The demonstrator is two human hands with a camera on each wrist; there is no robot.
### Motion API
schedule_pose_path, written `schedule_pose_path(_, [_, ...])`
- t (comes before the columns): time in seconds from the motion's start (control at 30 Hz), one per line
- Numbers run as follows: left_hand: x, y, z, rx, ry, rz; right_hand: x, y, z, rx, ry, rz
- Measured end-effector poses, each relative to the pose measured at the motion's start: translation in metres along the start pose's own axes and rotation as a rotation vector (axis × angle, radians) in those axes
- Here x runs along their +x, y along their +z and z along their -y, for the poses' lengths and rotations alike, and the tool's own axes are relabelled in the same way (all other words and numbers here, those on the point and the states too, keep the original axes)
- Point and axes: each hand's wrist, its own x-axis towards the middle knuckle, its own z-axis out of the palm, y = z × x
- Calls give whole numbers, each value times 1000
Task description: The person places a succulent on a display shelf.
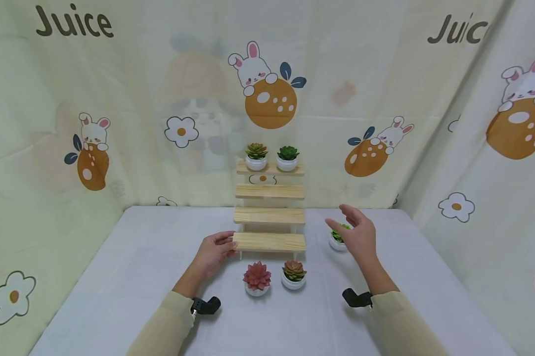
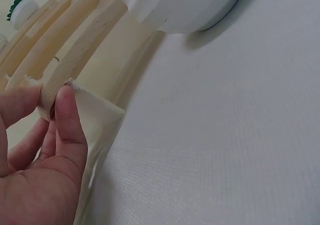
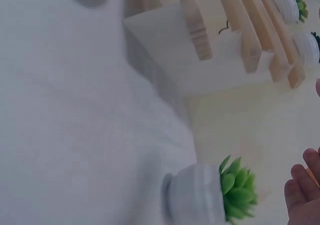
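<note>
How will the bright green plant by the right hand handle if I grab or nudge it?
The bright green plant is small, so probably light. Its white pot looks smooth and rounded, so a loose grip might slip. The pot sits upright and squat on the table, so a gentle nudge would likelier slide than tip it.

We see 2 arms reaching forward, the beige left sleeve (image 1: 164,324) and right sleeve (image 1: 407,326) ending just short of the bare left wrist (image 1: 189,286) and right wrist (image 1: 378,278). The left hand (image 1: 213,254) is low, its fingers (image 2: 71,125) bent and set opposite the thumb in a pinch; the left wrist view gives us its palm up close. The right hand (image 1: 360,236) is raised, thumb and fingers spread apart and angled inward. In the right wrist view we find part of it at the edge.
</note>
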Motion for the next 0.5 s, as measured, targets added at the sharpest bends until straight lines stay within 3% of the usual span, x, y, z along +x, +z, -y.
schedule_pose_path(0.3, [2,-1,0,-17,1,6,-13,-7,-32,-24,77,-7])
schedule_pose_path(0.5, [1,0,1,-17,-11,-9,-18,-8,-47,-42,167,58])
